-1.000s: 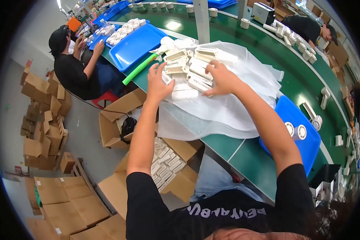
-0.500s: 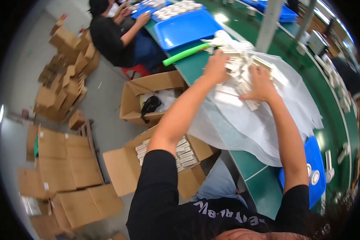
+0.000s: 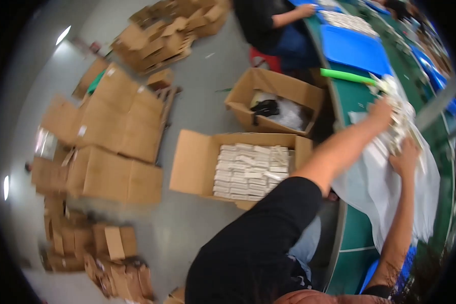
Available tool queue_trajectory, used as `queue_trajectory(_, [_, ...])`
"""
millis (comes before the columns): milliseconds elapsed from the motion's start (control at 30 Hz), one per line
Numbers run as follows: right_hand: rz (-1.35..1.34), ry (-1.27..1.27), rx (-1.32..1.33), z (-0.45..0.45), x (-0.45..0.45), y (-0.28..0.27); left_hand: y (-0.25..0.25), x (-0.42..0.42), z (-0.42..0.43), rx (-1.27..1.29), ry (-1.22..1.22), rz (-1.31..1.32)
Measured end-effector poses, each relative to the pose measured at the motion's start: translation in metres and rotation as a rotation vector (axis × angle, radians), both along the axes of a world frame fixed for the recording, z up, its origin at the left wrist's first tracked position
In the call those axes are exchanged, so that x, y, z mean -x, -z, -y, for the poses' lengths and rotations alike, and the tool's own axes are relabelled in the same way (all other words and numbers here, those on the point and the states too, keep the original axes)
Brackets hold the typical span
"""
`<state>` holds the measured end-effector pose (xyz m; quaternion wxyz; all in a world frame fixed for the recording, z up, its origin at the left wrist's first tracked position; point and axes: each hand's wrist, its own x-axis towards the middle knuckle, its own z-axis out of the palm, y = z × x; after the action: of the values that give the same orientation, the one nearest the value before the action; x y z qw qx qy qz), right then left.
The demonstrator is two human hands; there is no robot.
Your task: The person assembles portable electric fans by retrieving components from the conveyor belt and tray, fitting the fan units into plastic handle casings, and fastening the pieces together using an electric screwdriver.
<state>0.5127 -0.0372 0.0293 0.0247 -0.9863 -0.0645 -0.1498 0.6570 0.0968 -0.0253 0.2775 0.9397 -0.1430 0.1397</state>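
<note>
On the green table, a heap of small white pieces, some like narrow boxes [image 3: 401, 120], lies on a translucent white plastic sheet [image 3: 362, 190]. My left hand [image 3: 383, 112] rests against the heap's near left side; its fingers are blurred and partly hidden among the pieces. Lower down, my right hand [image 3: 406, 156] touches the heap from the other side, thumb apart from the fingers. Beside the table, an open cardboard box [image 3: 193, 164] holds rows of white narrow boxes [image 3: 245, 172].
A bright green tube [image 3: 347, 76] lies near a blue tray [image 3: 354, 50]. Another carton [image 3: 243, 99] holds a black item and clear plastic. Flattened cardboard [image 3: 106, 121] stands at left. A seated co-worker [image 3: 261, 23] is at the table's far end.
The view has swung left, so table and hands now appear farther right and the box of white narrow boxes shows more fully. Both hands remain at the heap.
</note>
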Motion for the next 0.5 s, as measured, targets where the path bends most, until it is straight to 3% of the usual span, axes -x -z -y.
queue_trajectory(33, [0.076,-0.035,0.045,0.016,-0.009,0.019,0.005,-0.005,0.006,0.031,0.022,0.018])
queue_trajectory(67, [0.027,0.023,-0.033,0.014,-0.008,0.013,-0.023,0.019,-0.003,0.057,0.007,-0.083])
queue_trajectory(133, [0.173,-0.094,0.088,0.064,-0.036,0.056,-0.004,-0.005,0.016,0.169,-0.045,-0.114])
queue_trajectory(167, [-0.013,-0.015,0.021,0.049,-0.03,0.035,0.045,-0.053,0.05,0.118,-0.099,0.024])
queue_trajectory(333, [0.046,-0.154,-0.095,0.067,-0.024,0.04,-0.023,0.009,-0.003,0.057,-0.063,-0.119])
queue_trajectory(500, [-0.075,-0.158,-0.107,0.076,-0.02,0.04,-0.014,-0.008,0.003,0.169,-0.01,-0.214])
